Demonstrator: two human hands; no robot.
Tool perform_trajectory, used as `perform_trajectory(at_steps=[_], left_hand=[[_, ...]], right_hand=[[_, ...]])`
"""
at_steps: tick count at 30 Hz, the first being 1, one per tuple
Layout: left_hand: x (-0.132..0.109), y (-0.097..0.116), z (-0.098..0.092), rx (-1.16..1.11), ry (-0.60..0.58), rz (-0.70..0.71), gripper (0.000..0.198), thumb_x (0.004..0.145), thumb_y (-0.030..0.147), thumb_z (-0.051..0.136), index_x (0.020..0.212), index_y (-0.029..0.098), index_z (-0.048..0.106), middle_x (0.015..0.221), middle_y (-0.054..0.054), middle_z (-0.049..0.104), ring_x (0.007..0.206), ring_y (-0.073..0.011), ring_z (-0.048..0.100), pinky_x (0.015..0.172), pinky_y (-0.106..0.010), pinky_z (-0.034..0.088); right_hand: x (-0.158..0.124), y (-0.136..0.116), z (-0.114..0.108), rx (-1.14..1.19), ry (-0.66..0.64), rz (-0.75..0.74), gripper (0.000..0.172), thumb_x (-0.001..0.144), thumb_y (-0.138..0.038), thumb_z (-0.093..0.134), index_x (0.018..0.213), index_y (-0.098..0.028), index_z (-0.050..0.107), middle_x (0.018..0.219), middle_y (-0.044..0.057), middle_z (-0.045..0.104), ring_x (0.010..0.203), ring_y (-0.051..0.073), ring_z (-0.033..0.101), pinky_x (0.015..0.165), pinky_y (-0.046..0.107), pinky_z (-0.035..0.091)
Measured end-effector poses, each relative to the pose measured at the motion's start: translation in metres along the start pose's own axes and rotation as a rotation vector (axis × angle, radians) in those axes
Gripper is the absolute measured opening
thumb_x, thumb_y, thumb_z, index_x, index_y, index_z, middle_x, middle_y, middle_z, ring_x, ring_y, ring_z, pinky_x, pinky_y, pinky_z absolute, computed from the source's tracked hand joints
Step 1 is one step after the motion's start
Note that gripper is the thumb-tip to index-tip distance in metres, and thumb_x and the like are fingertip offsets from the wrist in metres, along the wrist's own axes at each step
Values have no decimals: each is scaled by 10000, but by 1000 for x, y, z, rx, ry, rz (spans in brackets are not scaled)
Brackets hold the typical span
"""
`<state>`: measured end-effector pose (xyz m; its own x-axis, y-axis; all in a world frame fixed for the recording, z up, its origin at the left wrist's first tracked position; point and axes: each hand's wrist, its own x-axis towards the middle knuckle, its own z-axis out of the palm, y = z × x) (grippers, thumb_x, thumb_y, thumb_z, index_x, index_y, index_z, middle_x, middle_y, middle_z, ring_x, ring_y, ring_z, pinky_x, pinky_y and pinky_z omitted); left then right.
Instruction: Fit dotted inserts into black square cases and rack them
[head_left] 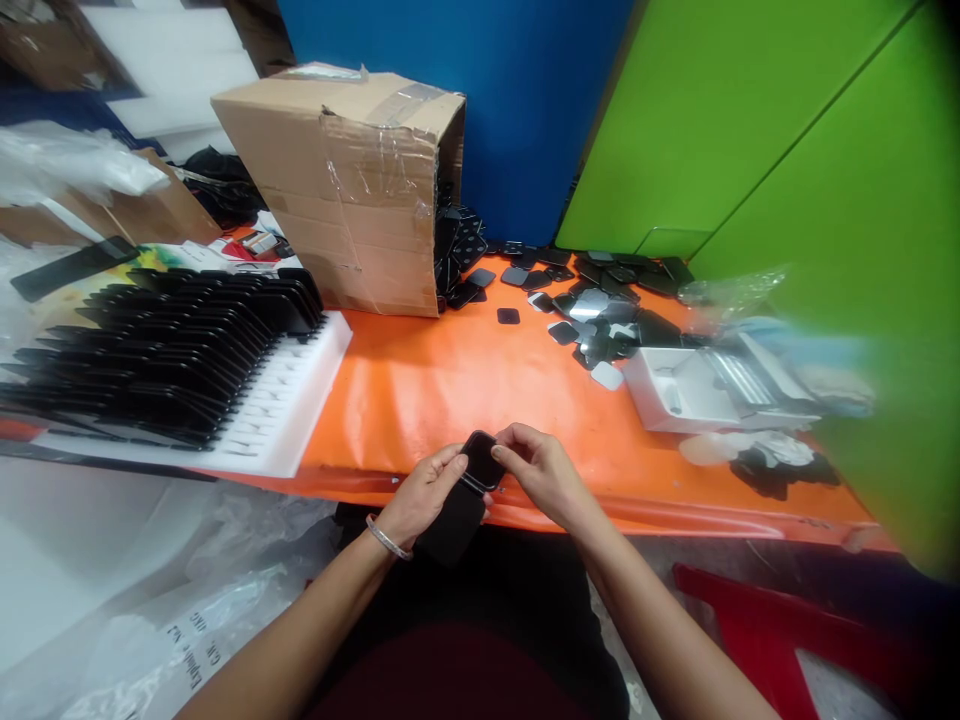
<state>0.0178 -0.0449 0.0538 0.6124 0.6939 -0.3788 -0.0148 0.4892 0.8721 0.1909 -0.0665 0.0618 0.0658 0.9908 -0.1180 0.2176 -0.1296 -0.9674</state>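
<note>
At the table's front edge, both hands grip a black folding piece (454, 525) with a square, rimmed panel at its upper end and a flat dark plate below. My left hand (421, 498) is closed on its left side, thumb on the panel's edge. On the panel's upper right corner rest the thumb and fingers of my right hand (541, 474), pinched. Whether a separate thin plate sits inside the rim, I cannot tell. Loose black square plates (592, 320) with rounded corners lie scattered farther back; one plate (508, 316) lies apart from them.
To the left, a white foam tray (319, 385) holds rows of black pieces. A cardboard box (375, 200) on its side spills black plates onto the orange tabletop (420, 375). At right stand a small white box (649, 400) and plastic wrapping. A red stool (757, 620) is below.
</note>
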Motion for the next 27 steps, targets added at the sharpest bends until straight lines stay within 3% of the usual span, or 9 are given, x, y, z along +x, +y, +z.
perform_trajectory(at_steps=[4,7,8,10,14,17,20,23,27], left_hand=[[0,-1,3,-52,24,44,433,870,488,532,1135,146,520,770,-54,658,592,-143,638,536,-220,515],[1,-4,6,-87,52,48,413,861,487,545,1097,148,527,769,-47,652,618,-152,642,561,-237,527],[1,-5,6,-92,62,42,421,862,492,541,1101,147,522,755,-46,651,615,-155,643,561,-238,526],[2,-5,8,-95,89,41,436,871,501,522,1122,145,504,728,-45,648,609,-163,647,553,-239,522],[1,-4,8,-137,94,52,432,882,490,517,1176,183,435,773,-32,644,660,-172,667,615,-263,542],[-3,-4,8,-178,-81,-45,507,855,452,582,1239,240,326,863,-37,640,653,-190,678,597,-312,559],[-8,-7,8,-181,-237,-69,513,846,394,610,1220,236,297,836,-43,634,622,-204,678,554,-330,561],[-9,-12,13,-133,-192,-13,519,855,372,598,1235,229,274,777,-30,629,571,-179,658,529,-305,553],[-7,-12,20,-52,-107,22,592,842,350,614,1272,218,230,720,-14,616,521,-155,627,506,-283,544]], right_hand=[[-7,-3,4,-353,201,-293,134,835,-268,533,846,-203,651,912,89,573,779,190,569,669,316,471],[-11,-2,3,-396,293,-381,294,852,-287,527,1132,-228,597,1107,114,548,924,217,574,738,338,475],[-11,-1,3,-362,326,-350,317,847,-311,547,1149,-221,578,1090,109,563,912,215,578,742,338,474],[-11,5,4,-247,321,-202,260,837,-393,572,999,-193,606,899,75,608,770,192,579,674,316,467],[-7,21,15,71,117,98,421,812,-568,540,614,-199,488,536,-10,498,495,125,443,464,254,346],[-4,26,23,217,116,165,451,807,-597,524,595,-209,437,469,-36,454,433,101,377,418,236,279],[-1,21,26,189,135,146,456,806,-600,518,587,-203,462,451,-42,434,436,101,384,422,233,286],[1,15,26,149,105,168,424,741,-585,609,612,-188,540,487,-27,499,459,111,443,427,232,313],[2,15,28,302,-4,332,408,668,-551,692,593,-166,578,500,-10,555,438,111,473,414,227,313]])
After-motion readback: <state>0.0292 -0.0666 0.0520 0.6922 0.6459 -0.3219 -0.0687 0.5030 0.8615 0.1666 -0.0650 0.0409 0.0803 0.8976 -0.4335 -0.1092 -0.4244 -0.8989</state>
